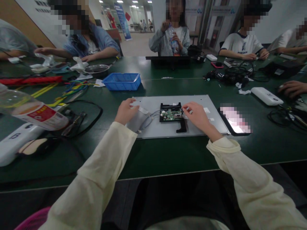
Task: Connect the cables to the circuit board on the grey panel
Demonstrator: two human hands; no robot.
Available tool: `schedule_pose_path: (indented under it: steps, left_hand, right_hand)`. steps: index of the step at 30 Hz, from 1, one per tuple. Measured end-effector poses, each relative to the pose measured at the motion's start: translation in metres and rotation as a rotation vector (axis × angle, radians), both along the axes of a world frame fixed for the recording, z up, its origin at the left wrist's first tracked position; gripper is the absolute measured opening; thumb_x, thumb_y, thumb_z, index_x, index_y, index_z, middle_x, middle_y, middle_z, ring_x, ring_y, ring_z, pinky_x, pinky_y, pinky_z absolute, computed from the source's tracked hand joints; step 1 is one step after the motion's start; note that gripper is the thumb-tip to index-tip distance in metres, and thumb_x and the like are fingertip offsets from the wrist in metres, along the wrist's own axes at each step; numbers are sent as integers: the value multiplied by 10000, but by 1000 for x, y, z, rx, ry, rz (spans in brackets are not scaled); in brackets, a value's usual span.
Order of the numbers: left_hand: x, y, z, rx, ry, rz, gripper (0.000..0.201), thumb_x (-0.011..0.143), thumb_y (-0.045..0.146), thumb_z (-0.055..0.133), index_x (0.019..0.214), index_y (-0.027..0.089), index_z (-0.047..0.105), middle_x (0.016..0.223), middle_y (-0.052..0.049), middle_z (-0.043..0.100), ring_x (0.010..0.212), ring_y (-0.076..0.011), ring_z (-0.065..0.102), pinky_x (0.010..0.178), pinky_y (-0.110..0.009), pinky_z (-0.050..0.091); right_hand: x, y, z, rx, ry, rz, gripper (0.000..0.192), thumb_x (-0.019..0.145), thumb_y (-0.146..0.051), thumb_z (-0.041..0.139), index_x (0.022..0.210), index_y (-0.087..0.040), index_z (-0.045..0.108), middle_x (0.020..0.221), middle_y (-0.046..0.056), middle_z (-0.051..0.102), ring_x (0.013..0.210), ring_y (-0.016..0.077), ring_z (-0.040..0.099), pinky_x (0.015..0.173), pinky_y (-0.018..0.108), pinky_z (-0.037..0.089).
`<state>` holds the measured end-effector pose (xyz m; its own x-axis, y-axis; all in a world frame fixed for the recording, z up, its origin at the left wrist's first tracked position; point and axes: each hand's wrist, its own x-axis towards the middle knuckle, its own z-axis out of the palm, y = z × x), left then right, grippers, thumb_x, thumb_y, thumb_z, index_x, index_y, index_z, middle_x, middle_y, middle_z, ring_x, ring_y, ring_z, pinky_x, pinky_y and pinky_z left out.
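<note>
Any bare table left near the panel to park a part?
Free: the green strip between the grey panel and the near table edge, and the stretch between the panel's far edge and the blue tray. Crowded: left, with bottle and black cable loop; right, with phone and cables.
</note>
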<state>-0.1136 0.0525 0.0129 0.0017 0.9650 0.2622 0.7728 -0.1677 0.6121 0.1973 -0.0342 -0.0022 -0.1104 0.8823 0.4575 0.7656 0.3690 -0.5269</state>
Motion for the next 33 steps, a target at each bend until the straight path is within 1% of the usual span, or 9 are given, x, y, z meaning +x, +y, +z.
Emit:
schedule_pose_path:
  steps: [4,8,10,13,17,20,26,30,33]
  left_hand:
    - [-3,9,-24,82,198,-61,428,739,324,590,1136,164,574,1064,-96,554,963,-233,554,903,-376,444]
    - [-1,9,-31,135,248,-91,385,739,284,570,1111,194,614,957,-66,589,917,-223,559,907,-368,429]
    - [-2,10,-30,119,185,-111,337,734,268,561,1051,201,652,873,-42,607,837,-201,571,858,-336,442]
    - [-3,9,-25,77,-18,-133,275,732,276,558,955,187,691,781,-25,630,724,-167,571,733,-285,457]
    - [-1,-1,-11,-7,-300,-157,243,732,314,583,898,172,692,813,-31,663,683,-143,572,628,-248,454]
    - [3,-10,-4,-60,-395,-188,242,721,339,622,890,177,681,836,-35,663,691,-138,576,610,-243,456]
    - [10,-20,-8,-63,-340,-285,268,717,373,654,909,186,674,816,-22,630,691,-134,573,625,-252,464]
    - [9,-19,-14,-27,-256,-242,323,717,340,632,995,180,667,755,-8,600,629,-129,569,613,-253,467]
    - [8,-20,-15,-11,-167,-188,365,723,330,603,1052,183,662,783,-14,621,611,-130,583,609,-249,468]
  right_hand:
    - [-5,-3,0,3,39,29,211,900,-237,459,971,-180,648,960,79,626,797,177,582,737,296,452]
    - [-10,-5,-1,26,36,72,239,904,-254,458,1039,-192,646,1045,92,621,961,217,582,863,357,461]
    - [-14,-8,-1,52,13,104,274,899,-267,477,1119,-200,625,1149,100,601,1089,244,544,959,416,425]
    - [-21,-14,1,53,-40,180,374,897,-302,493,1260,-235,551,1318,88,523,1245,267,447,1044,489,364]
    - [-32,-23,4,-6,-156,357,497,902,-372,492,1385,-279,426,1452,49,407,1379,262,290,1101,516,300]
    - [-37,-27,3,-39,-247,457,535,898,-411,498,1408,-286,395,1485,38,371,1411,260,226,1119,517,268]
    - [-36,-26,2,-44,-301,453,512,904,-422,486,1392,-284,419,1481,43,380,1405,263,247,1121,538,251]
    - [-45,-27,9,26,-331,422,489,912,-405,475,1376,-257,440,1464,58,403,1397,256,267,1143,515,212]
    - [-59,-30,15,87,-362,447,482,914,-388,475,1372,-242,443,1457,69,413,1395,247,270,1151,489,204]
